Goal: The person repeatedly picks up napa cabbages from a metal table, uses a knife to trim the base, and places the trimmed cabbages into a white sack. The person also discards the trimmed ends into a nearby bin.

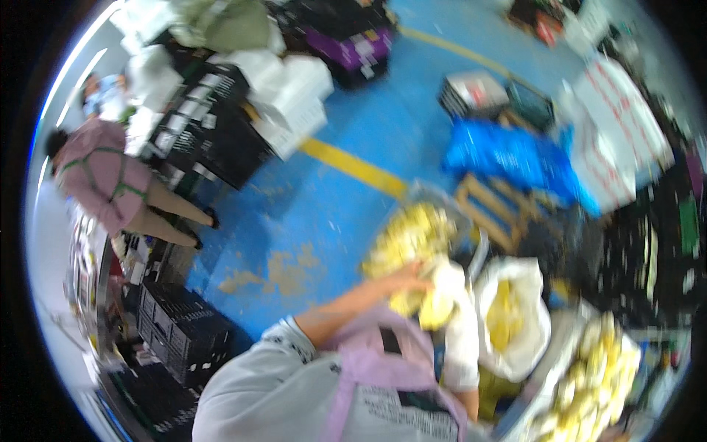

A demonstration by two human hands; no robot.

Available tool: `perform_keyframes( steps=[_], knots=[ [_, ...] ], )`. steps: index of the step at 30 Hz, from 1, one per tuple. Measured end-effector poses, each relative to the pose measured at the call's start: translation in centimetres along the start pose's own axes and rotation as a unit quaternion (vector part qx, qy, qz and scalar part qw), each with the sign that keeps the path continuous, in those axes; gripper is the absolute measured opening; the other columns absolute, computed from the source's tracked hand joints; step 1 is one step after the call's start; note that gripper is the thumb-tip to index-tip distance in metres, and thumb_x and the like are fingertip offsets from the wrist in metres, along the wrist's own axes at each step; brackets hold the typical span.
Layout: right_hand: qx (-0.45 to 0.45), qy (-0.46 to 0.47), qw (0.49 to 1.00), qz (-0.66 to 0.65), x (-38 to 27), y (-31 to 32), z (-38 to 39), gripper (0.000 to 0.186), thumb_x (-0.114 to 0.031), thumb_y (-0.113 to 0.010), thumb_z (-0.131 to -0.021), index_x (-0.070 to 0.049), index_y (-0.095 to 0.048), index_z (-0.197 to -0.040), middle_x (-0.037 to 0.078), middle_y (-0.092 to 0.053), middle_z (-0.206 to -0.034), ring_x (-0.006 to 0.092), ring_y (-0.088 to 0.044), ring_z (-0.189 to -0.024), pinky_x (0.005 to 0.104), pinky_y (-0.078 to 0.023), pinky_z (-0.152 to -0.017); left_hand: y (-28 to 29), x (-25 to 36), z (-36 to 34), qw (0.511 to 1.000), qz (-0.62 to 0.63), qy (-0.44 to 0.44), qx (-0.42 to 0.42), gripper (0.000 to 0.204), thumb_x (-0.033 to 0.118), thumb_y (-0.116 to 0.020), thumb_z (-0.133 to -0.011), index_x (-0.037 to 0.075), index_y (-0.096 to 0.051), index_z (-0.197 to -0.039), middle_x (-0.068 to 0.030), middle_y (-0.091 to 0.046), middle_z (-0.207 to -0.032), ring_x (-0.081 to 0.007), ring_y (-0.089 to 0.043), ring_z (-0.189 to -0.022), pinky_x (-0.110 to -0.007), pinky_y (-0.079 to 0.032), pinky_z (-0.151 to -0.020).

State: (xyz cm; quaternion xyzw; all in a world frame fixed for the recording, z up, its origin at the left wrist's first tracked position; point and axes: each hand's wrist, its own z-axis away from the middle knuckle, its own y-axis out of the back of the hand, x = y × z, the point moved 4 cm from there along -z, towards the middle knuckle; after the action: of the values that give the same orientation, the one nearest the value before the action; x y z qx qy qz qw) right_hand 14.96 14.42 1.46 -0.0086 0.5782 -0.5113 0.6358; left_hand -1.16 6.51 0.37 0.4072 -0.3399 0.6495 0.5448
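Observation:
My left hand [409, 276] is closed on some yellow items [420, 306], which are blurred and cannot be made out clearly. My right hand [445, 280], in a white covering up to the forearm, is beside it at the same items; its fingers are smeared by motion. Just beyond lies a clear bag or tub [412, 228] full of yellow pieces. A white sack [537, 324] with yellow contents stands to the right of my hands, and a long pile of yellow pieces [589, 376] lies at the lower right.
A person [110, 177] in pink stands at left near black crates [184, 331]. White boxes [291, 103] and dark crates fill the upper left. Across the blue floor [331, 118], a blue bag [501, 155], a wooden frame [475, 210] and white sacks [618, 118] are at right.

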Motion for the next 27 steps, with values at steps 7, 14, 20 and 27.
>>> perform_keyframes(
  steps=[7, 14, 20, 27],
  knots=[
    [0.022, -0.061, 0.995, -0.080, -0.5, 0.3, 0.4, 0.030, -0.008, -0.061, -0.078, -0.004, -0.056, -0.108, 0.006, -0.062, -0.099, 0.0183, -0.061, -0.088, 0.0308, -0.051, -0.077, -1.8, 2.9, 0.9, 0.992, 0.116, -0.038, -0.022, 0.053, 0.008, -0.060, -0.070, 0.000, -0.048, -0.121, -0.0077, -0.058, -0.108, -0.0138, -0.055, -0.097, -0.027, -0.044, -0.084],
    [0.050, -0.079, 0.988, -0.124, 0.8, 2.2, 0.4, 0.033, -0.017, -0.061, -0.080, -0.005, -0.056, -0.110, 0.007, -0.062, -0.102, 0.0196, -0.061, -0.090, 0.0328, -0.051, -0.081, -2.1, 0.2, -1.7, 0.997, 0.021, -0.050, 0.051, 0.031, 0.010, -0.058, -0.081, 0.002, -0.055, -0.111, -0.0074, -0.062, -0.096, -0.0123, -0.056, -0.086, -0.028, -0.045, -0.077],
    [-0.007, -0.111, 0.942, -0.317, -0.7, 0.6, 2.0, 0.047, -0.025, -0.063, -0.081, 0.002, -0.050, -0.118, 0.016, -0.059, -0.110, 0.0253, -0.060, -0.097, 0.0350, -0.048, -0.087, 1.8, -2.4, -3.6, 0.988, 0.010, -0.017, 0.156, 0.038, 0.020, -0.059, -0.083, 0.000, -0.050, -0.115, -0.0127, -0.061, -0.098, -0.0204, -0.058, -0.088, -0.033, -0.045, -0.080],
    [0.143, -0.038, 0.988, -0.042, 1.5, 4.2, -1.0, 0.032, -0.021, -0.061, -0.085, -0.007, -0.052, -0.112, 0.009, -0.060, -0.101, 0.0214, -0.062, -0.088, 0.0328, -0.054, -0.074, 1.3, -1.2, -4.1, 0.861, -0.397, -0.026, 0.316, 0.082, 0.052, -0.056, -0.080, -0.002, -0.026, -0.133, -0.0224, -0.048, -0.117, -0.0342, -0.047, -0.103, -0.037, -0.035, -0.094]
  ],
)
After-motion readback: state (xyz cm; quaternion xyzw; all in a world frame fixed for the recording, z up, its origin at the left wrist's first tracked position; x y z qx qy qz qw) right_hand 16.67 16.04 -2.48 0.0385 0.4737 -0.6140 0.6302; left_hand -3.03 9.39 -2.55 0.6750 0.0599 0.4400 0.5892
